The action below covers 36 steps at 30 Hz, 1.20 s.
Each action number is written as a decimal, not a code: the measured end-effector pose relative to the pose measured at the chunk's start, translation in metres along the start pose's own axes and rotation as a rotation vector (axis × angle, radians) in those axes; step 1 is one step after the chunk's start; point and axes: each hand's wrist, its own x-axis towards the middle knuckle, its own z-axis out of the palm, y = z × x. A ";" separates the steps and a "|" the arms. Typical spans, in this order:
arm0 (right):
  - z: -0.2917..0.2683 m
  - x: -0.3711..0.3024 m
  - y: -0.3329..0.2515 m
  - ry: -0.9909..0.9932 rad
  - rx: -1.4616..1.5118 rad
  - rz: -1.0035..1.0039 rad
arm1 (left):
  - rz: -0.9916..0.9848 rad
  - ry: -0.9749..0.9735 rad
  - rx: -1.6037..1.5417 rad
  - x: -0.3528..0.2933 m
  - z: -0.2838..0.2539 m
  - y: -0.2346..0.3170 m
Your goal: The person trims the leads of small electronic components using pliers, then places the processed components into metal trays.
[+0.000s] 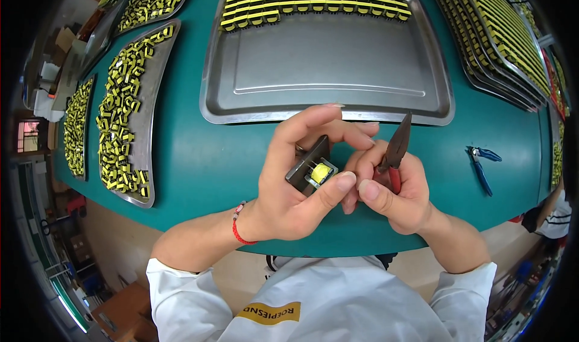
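My left hand (286,203) is closed around a small transformer (321,173) with a yellow-wrapped middle and thin pins. Against the pins' side lies a dark flat block (306,160), held in the same hand. My left thumb presses near the transformer's lower edge. Close beside it, my right hand (407,200) grips long-nose pliers (397,148) with red handles, their dark jaws pointing up and away from me. The fingertips of both hands nearly meet, and whether they touch I cannot tell.
Ahead on the green table (199,179) sits a metal tray (325,64) with rows of yellow-and-black transformers (316,4) along its far side. Trays of loose transformers (120,107) stand left. Stacked full trays (500,46) rise at far right. Blue-handled cutters (480,166) lie right of my hands.
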 end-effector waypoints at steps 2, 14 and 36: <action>-0.001 0.000 0.000 -0.008 0.015 0.002 | -0.002 -0.008 -0.004 0.000 -0.001 0.000; 0.000 0.001 -0.007 0.030 0.059 0.112 | 0.079 -0.040 -0.037 0.004 0.000 -0.005; -0.003 0.004 -0.007 0.022 -0.018 0.050 | -0.044 -0.034 -0.085 0.006 0.000 0.003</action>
